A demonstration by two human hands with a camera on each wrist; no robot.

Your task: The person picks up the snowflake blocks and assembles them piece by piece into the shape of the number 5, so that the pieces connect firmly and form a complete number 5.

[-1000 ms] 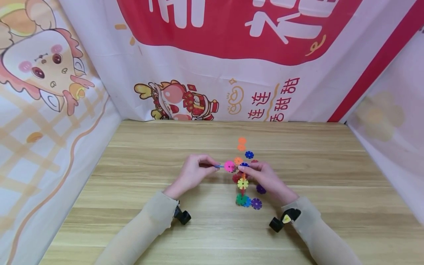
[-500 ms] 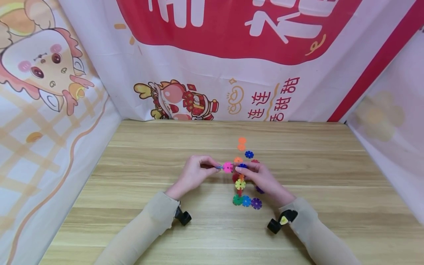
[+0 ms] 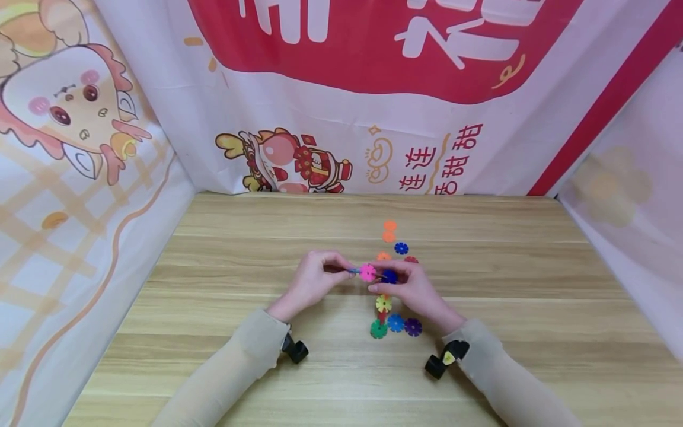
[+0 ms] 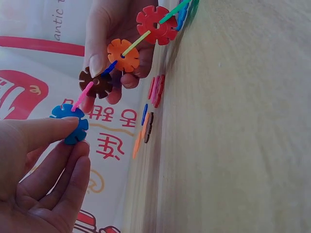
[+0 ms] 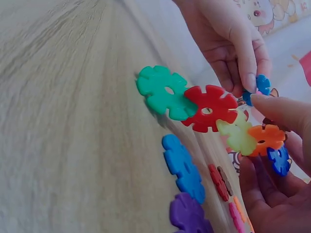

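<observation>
A chain of slotted, flower-shaped plastic discs is joined edge to edge. Thumb and fingers of my left hand (image 3: 315, 276) pinch the light blue disc (image 4: 75, 128) at one end. Beside it sits the pink disc (image 3: 367, 273), slotted into the brown disc (image 4: 95, 82). My right hand (image 3: 418, 289) grips the chain around the brown disc, near the dark blue disc (image 5: 278, 161). From there the orange disc (image 5: 266, 139), yellow disc (image 3: 383, 304), red disc (image 5: 211, 108) and green disc (image 3: 379, 329) run toward the body. The right fingers partly hide the middle.
Loose discs lie on the wooden table (image 3: 240, 237): a blue disc (image 3: 396, 323) and a purple disc (image 3: 413, 327) near the green end, a dark blue disc (image 3: 401, 248) and orange discs (image 3: 390, 226) farther back. A printed cloth (image 3: 341, 118) hangs behind.
My right hand has shifted left and slightly toward the body, its thumb lower. The chain's green end has swung left, away from the loose blue disc. My left hand stays nearly still.
</observation>
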